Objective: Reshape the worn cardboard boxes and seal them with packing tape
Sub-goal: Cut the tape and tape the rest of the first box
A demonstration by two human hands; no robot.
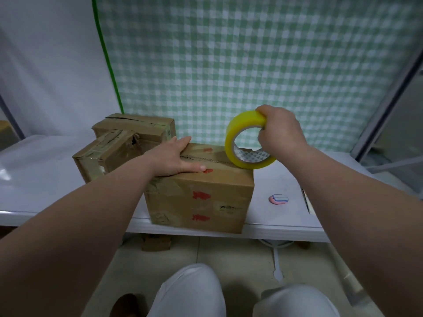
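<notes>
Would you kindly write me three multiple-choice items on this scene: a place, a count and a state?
1. Where does the tape roll rest? A the floor; B the top of the nearest box; C a chair.
2. How many cardboard boxes stand on the table? A one; B three; C five.
3. How is the left hand? A flat on the box; B gripping tape; C clenched.
Answers: B, its rim meets the top's right end; B, two more stand behind; A, fingers lie straight.

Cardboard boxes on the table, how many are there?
3: front box at the table edge under the left hand; middle box behind it, leftward; back box farthest away. More could hide behind them.
</notes>
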